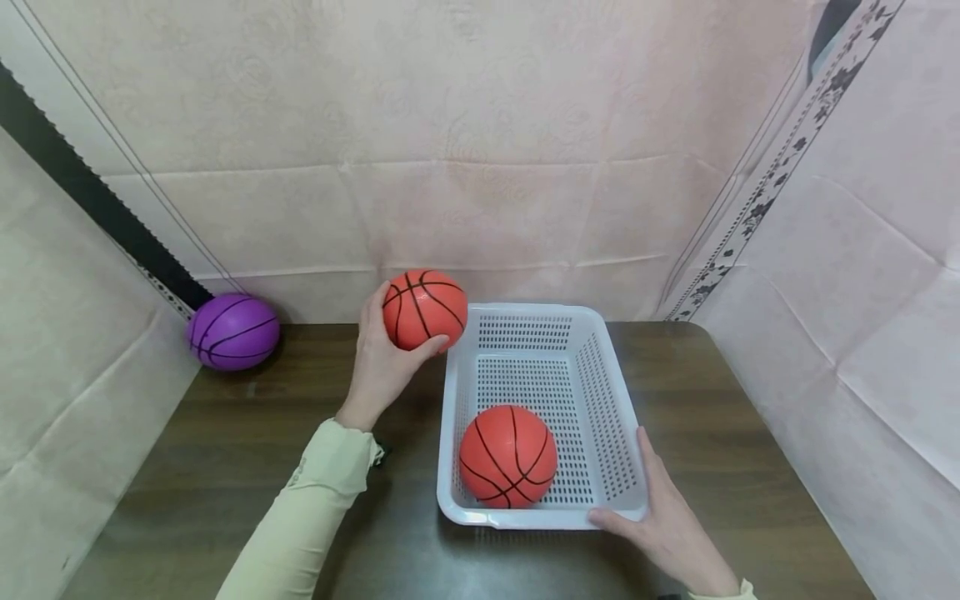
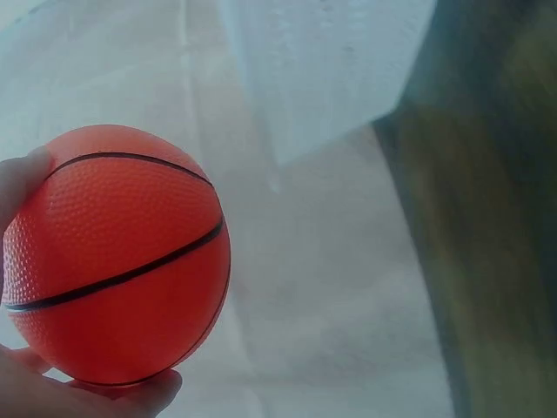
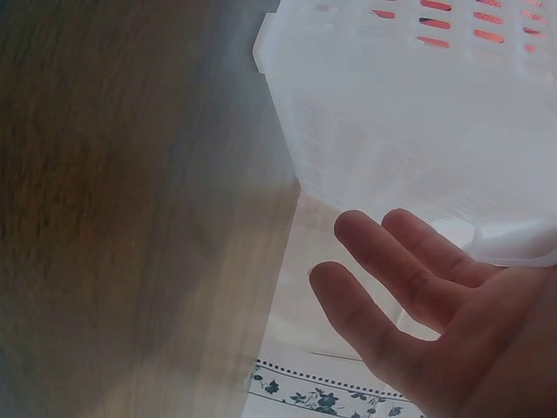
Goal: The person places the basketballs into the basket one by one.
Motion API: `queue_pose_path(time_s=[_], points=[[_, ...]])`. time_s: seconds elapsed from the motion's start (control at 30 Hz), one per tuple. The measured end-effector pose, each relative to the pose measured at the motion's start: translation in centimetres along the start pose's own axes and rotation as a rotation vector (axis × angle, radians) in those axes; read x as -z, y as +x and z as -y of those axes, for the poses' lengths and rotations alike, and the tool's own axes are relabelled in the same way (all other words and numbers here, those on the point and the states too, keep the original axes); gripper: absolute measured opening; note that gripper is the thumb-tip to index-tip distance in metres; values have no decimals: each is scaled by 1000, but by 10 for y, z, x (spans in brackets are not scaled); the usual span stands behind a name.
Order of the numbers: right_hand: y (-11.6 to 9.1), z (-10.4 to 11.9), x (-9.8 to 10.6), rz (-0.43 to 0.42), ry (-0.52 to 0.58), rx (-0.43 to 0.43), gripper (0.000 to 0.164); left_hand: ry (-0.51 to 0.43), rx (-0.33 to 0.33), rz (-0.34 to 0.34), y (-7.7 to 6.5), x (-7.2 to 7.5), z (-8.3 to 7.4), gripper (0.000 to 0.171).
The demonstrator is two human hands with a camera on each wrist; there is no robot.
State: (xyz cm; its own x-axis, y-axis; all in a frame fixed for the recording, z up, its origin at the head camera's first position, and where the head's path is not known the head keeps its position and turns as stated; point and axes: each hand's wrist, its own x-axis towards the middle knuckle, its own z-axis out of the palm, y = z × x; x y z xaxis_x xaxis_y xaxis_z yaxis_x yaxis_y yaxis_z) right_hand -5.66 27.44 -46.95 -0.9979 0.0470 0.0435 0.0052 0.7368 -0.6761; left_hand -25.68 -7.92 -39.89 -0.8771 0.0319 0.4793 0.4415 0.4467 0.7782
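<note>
In the head view, my left hand (image 1: pixel 382 354) grips an orange basketball (image 1: pixel 425 310) between thumb and fingers, off the table beside the basket's far left corner. The left wrist view shows this small ball (image 2: pixel 122 252) close up, with fingertips on its near side. My right hand (image 1: pixel 667 517) is at the near right corner of a white perforated plastic basket (image 1: pixel 540 519), its thumb touching the front rim. Its other fingers (image 3: pixel 374 318) extend loosely along the outside of the basket in the right wrist view. A second orange basketball (image 1: pixel 508 457) lies inside the basket, near its front left corner.
A purple basketball (image 1: pixel 234 332) sits at the table's far left corner, by the cloth. Pale cloth (image 1: pixel 465 133) hangs behind and on both sides of the dark wooden table (image 1: pixel 360 533). The basket's tall walls stand between the hands.
</note>
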Motion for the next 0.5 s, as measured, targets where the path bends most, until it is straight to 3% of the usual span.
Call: queue_pose_path(time_s=[0.2, 0.5], points=[[0, 1, 0, -2, 10, -7, 124, -48, -128, 75, 5, -9, -23, 97], [0, 0, -3, 4, 13, -24, 123, -38, -175, 234, 6, -35, -55, 97]])
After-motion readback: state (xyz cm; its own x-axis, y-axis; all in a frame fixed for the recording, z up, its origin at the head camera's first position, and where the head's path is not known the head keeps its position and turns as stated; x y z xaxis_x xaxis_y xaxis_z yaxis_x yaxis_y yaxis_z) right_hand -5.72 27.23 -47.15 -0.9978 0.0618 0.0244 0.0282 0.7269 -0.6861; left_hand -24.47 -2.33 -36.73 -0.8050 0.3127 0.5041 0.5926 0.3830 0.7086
